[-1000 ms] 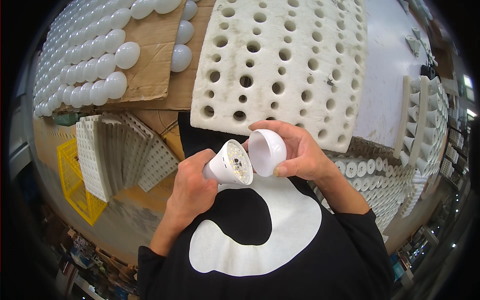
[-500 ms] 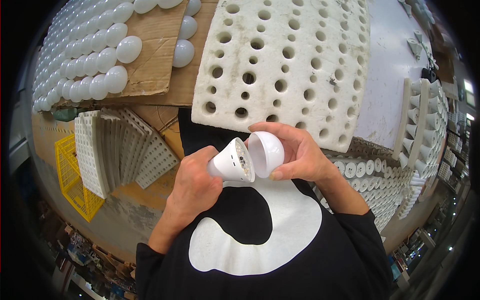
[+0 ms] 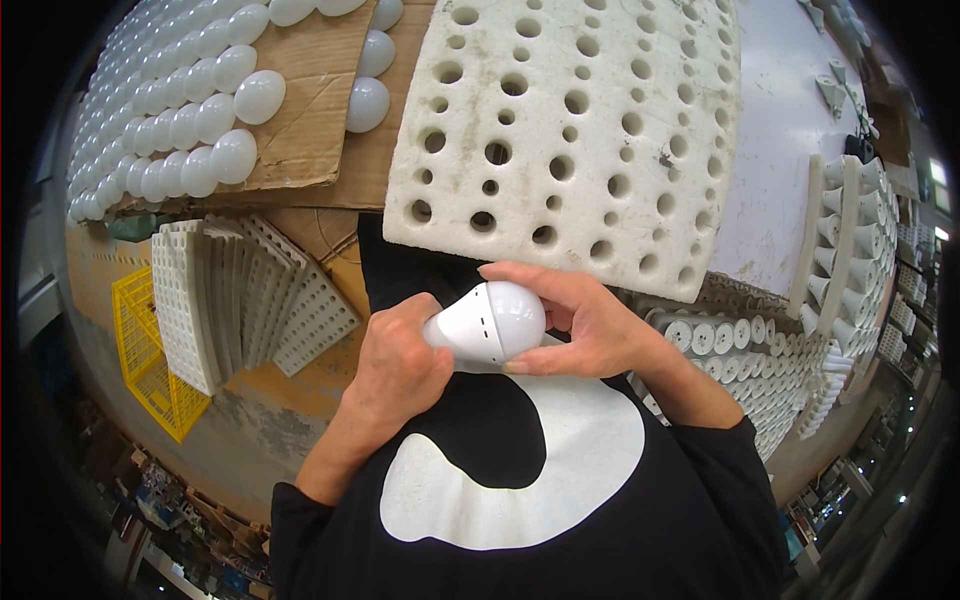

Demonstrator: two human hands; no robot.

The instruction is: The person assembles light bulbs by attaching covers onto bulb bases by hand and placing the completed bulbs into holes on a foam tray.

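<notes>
Holding the dome cover (image 3: 520, 318) square to the bulb housing (image 3: 466, 326) should help it seat, left hand (image 3: 396, 355) clasping the housing and right hand (image 3: 590, 325) pinching the cover, near the perforated foam board (image 3: 585, 200).

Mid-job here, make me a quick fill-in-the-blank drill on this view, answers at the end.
1. The tapered white body is gripped by the person's ____ hand.
2. The right hand holds the white dome at the body's ____ end, not its narrow one.
3. The foam board is pierced with rows of round ____.
4. The crate is coloured ____.

Missing words: left; wide; holes; yellow.
</notes>
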